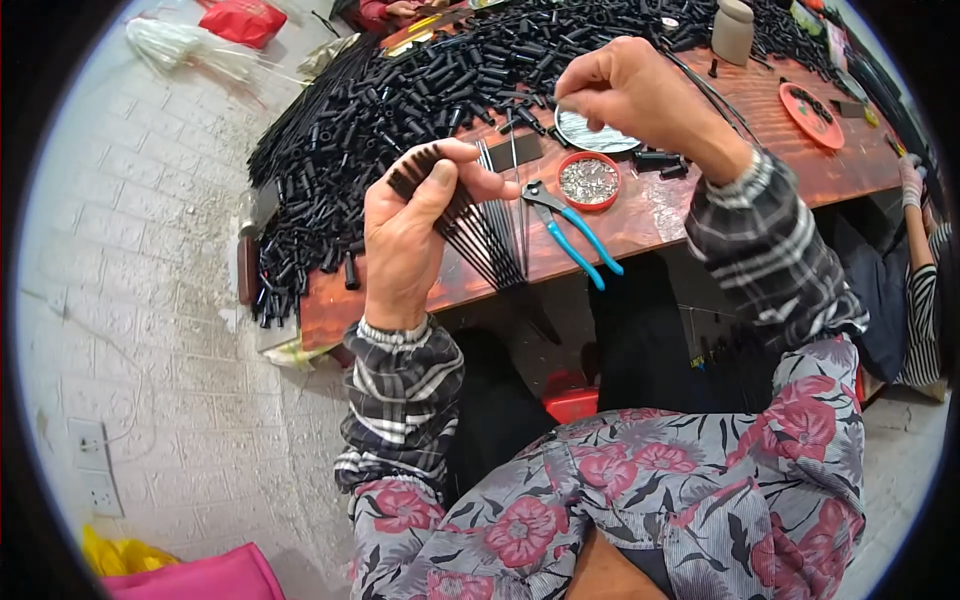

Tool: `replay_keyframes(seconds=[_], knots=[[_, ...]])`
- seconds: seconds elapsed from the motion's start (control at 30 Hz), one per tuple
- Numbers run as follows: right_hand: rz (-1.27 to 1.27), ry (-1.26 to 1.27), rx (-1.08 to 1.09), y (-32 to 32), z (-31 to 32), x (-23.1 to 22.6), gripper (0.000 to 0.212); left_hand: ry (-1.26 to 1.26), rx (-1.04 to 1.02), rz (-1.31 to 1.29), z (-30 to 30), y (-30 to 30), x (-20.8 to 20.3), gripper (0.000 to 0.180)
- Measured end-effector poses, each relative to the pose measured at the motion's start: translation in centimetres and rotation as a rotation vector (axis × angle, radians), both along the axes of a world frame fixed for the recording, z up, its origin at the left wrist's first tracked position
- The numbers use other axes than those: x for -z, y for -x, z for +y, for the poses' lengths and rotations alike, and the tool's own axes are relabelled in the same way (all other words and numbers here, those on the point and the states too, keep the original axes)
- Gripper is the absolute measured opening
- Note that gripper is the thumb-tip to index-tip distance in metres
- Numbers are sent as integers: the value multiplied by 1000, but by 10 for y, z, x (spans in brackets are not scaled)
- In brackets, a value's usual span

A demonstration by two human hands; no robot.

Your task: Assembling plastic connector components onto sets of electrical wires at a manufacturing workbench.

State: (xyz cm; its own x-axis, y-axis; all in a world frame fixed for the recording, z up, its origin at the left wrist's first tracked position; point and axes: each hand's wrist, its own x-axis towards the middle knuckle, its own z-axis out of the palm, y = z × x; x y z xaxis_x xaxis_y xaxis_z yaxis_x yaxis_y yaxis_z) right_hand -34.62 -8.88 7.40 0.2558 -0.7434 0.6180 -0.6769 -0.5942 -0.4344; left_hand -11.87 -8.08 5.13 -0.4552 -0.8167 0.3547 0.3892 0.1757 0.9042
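Observation:
My left hand (408, 215) is closed around a bundle of thin black rods (480, 240), which fan out from between thumb and fingers and slant down past the table's front edge. The short rod ends stick up in a row above my thumb. Raised over the table, my right hand (630, 90) has its thumb and fingertips pinched together; whatever is between them, if anything, is too small to make out. Below it lie a round white dish (598, 138) and a red-rimmed dish (590, 182) of small metal pieces. Cutting pliers with blue handles (580, 240) rest between the hands, near the edge.
A large heap of black tubes (400, 110) covers the table's left and back. A beige jar (733, 32) and a red plate (810, 115) stand at the right of the wooden table (660, 215). Other people's hands (910, 180) show at the far right and back.

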Motion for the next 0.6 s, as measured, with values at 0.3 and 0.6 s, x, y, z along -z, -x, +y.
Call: replay_keyframes(seconds=[0.3,0.6], knots=[[178,100,-142,-35,35,-15,28,-4,-4,-43,-1,3,3,21],[221,92,-172,-41,34,-11,31,14,3,-16,2,2,5,20]])
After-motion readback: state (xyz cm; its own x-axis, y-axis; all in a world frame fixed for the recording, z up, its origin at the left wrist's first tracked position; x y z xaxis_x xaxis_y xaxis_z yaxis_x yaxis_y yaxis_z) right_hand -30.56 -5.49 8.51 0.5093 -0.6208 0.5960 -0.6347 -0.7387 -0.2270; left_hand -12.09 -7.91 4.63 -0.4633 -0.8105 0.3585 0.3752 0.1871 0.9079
